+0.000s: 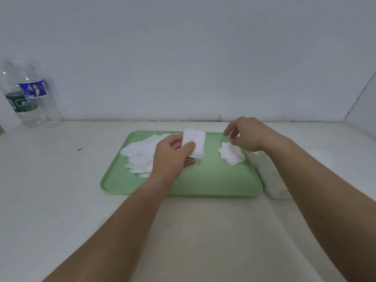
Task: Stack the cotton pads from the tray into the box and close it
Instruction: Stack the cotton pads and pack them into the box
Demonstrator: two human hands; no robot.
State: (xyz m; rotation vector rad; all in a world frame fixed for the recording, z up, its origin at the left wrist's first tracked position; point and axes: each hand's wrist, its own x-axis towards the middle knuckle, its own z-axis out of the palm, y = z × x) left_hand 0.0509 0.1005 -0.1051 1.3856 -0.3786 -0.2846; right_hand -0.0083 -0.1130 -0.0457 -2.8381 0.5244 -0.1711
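A light green tray (203,180) lies on the white table. My left hand (173,155) holds a neat stack of white cotton pads (194,140) above the tray's middle, thumb on top. A loose heap of pads (140,155) covers the tray's left part. A smaller pile of pads (231,154) lies at the tray's right. My right hand (246,133) hovers just above that small pile with fingers loosely curled and nothing visibly held. A white box (272,176) lies right of the tray, partly hidden by my right forearm.
Two clear plastic bottles (30,94) stand at the back left against the wall. A wall corner closes in at the far right. A small blue speck (80,149) marks the table left of the tray.
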